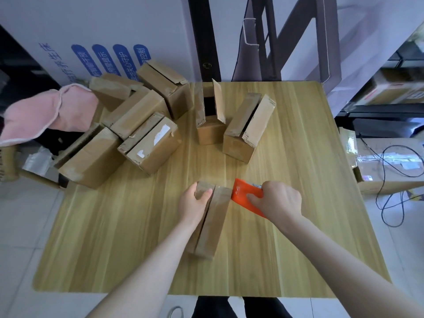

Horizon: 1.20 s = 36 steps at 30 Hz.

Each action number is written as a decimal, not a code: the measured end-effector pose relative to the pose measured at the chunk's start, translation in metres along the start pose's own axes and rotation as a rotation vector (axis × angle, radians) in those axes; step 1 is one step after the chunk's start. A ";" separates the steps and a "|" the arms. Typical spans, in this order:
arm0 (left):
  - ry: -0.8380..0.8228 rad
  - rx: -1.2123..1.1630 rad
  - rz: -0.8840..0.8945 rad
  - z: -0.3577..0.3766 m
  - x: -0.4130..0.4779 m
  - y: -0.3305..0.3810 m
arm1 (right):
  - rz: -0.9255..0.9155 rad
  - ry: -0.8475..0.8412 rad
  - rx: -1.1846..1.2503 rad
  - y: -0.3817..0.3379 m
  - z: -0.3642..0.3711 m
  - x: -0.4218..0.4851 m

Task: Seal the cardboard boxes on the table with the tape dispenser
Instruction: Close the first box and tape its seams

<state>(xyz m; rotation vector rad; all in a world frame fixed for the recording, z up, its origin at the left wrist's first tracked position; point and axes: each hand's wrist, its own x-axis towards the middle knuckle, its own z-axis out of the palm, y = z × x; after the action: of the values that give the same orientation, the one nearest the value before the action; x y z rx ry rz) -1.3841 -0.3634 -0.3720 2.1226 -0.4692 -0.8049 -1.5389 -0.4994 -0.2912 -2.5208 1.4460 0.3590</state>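
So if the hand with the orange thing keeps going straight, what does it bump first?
Probably the cardboard box: the tape dispenser in the right hand seems to touch its far end. Past that sits the left hand, holding the box.

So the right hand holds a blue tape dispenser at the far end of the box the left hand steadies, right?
No, the tape dispenser is orange, not blue; the head view shows it. The right hand does hold it at the far end of the box the left hand steadies.
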 end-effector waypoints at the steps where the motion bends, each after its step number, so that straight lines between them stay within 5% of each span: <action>1: 0.005 0.004 0.003 0.000 0.001 0.000 | -0.009 0.006 -0.016 -0.003 -0.002 0.000; 9: 0.042 0.000 -0.030 0.005 0.003 -0.005 | -0.198 0.002 -0.115 -0.033 0.013 0.000; 14: 0.029 -0.169 -0.075 0.005 0.005 -0.005 | -0.028 -0.054 -0.007 -0.015 0.017 0.007; 21: 0.252 -0.492 -0.308 0.019 -0.010 0.004 | 0.084 0.063 0.163 0.010 -0.005 -0.002; 27: 0.362 -0.413 -0.326 0.024 -0.030 -0.004 | 0.143 0.168 0.585 0.010 -0.021 -0.015; 32: 0.294 -0.228 -0.330 0.024 -0.044 -0.014 | 0.197 0.125 0.716 -0.001 -0.001 -0.017; 36: 0.342 -0.077 -0.050 0.006 -0.029 -0.010 | 0.180 0.131 0.667 -0.006 0.001 -0.011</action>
<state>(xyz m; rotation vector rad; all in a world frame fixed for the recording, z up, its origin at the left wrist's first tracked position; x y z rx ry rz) -1.4090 -0.3443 -0.3716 2.1499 -0.2011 -0.4635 -1.5389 -0.4867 -0.2879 -1.9112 1.5197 -0.2392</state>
